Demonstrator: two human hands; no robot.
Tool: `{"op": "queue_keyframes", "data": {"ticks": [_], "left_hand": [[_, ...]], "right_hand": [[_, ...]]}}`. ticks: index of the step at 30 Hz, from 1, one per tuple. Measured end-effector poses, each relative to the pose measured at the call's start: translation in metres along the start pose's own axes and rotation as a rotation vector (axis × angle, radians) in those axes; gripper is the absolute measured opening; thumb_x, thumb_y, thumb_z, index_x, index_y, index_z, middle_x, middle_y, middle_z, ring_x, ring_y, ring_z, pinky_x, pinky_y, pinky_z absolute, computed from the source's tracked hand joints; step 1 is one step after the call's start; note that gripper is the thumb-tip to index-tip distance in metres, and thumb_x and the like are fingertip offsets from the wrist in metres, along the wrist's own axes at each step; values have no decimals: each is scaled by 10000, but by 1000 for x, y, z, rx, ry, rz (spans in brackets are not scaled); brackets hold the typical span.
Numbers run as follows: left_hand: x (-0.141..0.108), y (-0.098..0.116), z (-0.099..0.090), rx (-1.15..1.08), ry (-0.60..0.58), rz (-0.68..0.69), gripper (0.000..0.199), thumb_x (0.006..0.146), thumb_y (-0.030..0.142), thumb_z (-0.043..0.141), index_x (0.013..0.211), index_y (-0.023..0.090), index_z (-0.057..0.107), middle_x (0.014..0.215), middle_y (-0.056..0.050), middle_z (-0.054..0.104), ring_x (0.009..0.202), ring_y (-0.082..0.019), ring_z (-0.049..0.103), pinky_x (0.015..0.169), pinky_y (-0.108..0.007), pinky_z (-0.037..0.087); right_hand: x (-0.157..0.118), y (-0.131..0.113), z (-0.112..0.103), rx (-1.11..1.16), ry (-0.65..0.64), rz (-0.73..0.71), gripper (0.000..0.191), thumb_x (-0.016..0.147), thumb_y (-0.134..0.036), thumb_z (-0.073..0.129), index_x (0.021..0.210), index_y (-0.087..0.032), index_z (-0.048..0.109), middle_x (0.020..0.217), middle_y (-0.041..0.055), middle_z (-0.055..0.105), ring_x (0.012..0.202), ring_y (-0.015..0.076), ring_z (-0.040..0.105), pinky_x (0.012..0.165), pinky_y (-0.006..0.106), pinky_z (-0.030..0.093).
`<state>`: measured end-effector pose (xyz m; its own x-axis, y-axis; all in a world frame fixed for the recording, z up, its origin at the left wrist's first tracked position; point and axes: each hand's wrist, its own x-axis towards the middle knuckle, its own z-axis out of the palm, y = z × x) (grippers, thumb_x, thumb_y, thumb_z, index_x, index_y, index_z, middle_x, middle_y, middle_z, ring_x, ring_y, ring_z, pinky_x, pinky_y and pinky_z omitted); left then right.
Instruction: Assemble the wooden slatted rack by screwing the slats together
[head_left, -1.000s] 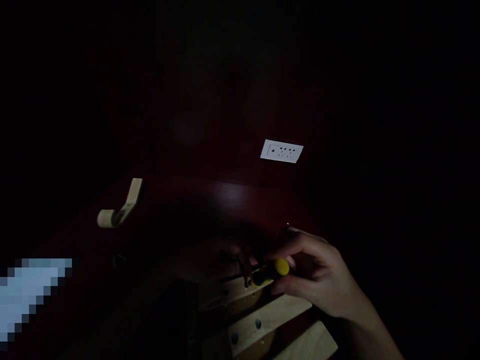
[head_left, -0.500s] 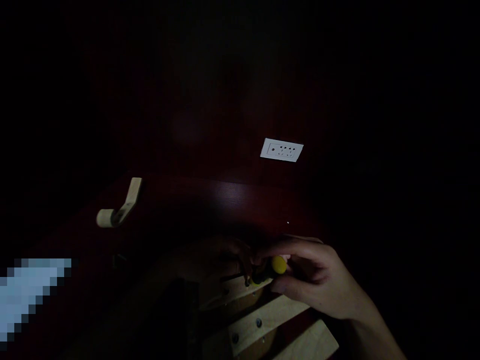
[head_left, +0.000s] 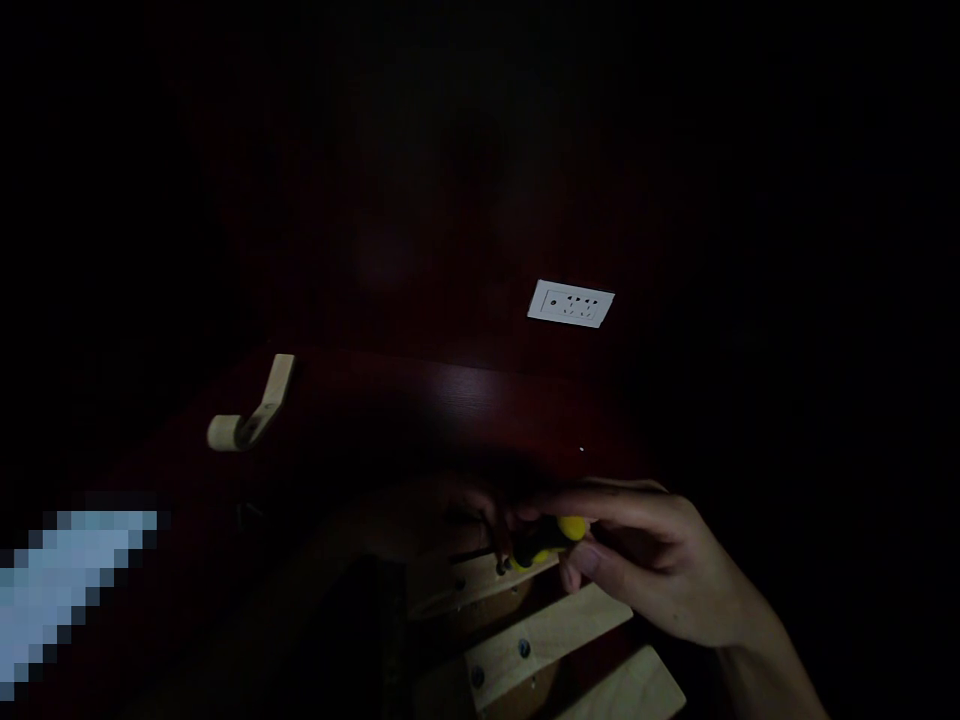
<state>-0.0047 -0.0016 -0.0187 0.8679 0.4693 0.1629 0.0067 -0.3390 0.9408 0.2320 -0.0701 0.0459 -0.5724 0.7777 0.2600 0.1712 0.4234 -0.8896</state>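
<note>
Nearest, at the lower edge, lies a pale, flat wooden slat with an angled end (head_left: 622, 690). Just beyond it and well lit is a second pale wooden slat (head_left: 555, 632), which carries two dark round metal screw heads (head_left: 524, 648). A brown wooden strip (head_left: 516, 694) shows in the gap between these slats. Above the second slat's far end, the right hand (head_left: 645, 550) is closed around a yellow-and-black screwdriver handle (head_left: 551, 542), thumb on the near side and fingers over the top. The handle slants down over a third pale wooden slat (head_left: 480, 583), its front end close to a dark hole or screw there (the shadow makes it hard to tell which). The left hand (head_left: 442, 510) is deep in shadow, its fingertips just beside the handle's front end; whether it grips anything cannot be told.

To the left, a pixelated pale blue patch (head_left: 75, 590) covers part of the view. Farther off, an angled pale wooden piece with a rounded end (head_left: 276, 385) rests on the dark red tabletop (head_left: 457, 385). Farthest, a white rectangular socket plate (head_left: 571, 304) is set in a dark red wall (head_left: 390, 250).
</note>
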Motion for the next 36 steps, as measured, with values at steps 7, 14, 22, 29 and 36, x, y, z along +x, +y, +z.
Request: {"op": "queue_keyframes", "data": {"ticks": [7,14,22,29,36], "left_hand": [[0,-1,0,-13,-1,14,200,910,132,522,984,186,700,1158,-45,650,1115,-196,584,923,-268,439],[-1,-5,1,-2,16,6,187,920,170,532,985,202,704,1182,-37,637,1101,-185,585,942,-273,437],[-1,-10,0,5,6,34,205,927,174,532,1043,195,699,1219,-50,624,1118,-196,574,955,-274,424],[1,-2,0,72,2,-58,187,915,183,537,996,200,705,1097,-41,662,1025,-189,607,917,-281,443],[1,0,1,45,25,-113,192,899,171,547,1001,207,706,1145,-28,659,1060,-195,602,924,-275,437]], "right_hand": [[3,3,-2,40,46,12,229,820,-169,690,1046,-199,712,908,70,709,611,126,660,555,230,570],[5,7,-2,-70,119,-32,237,735,-203,779,965,-179,731,874,80,734,729,173,692,601,241,576],[6,11,0,-43,110,-19,291,794,-193,724,1083,-188,689,980,88,728,902,208,686,779,309,566],[2,4,-1,-55,16,-39,340,875,-156,605,1203,-238,638,1121,96,696,921,198,676,689,271,564],[1,3,-1,-42,15,-9,321,886,-168,598,1192,-250,647,1078,78,706,733,142,673,646,256,554]]}}
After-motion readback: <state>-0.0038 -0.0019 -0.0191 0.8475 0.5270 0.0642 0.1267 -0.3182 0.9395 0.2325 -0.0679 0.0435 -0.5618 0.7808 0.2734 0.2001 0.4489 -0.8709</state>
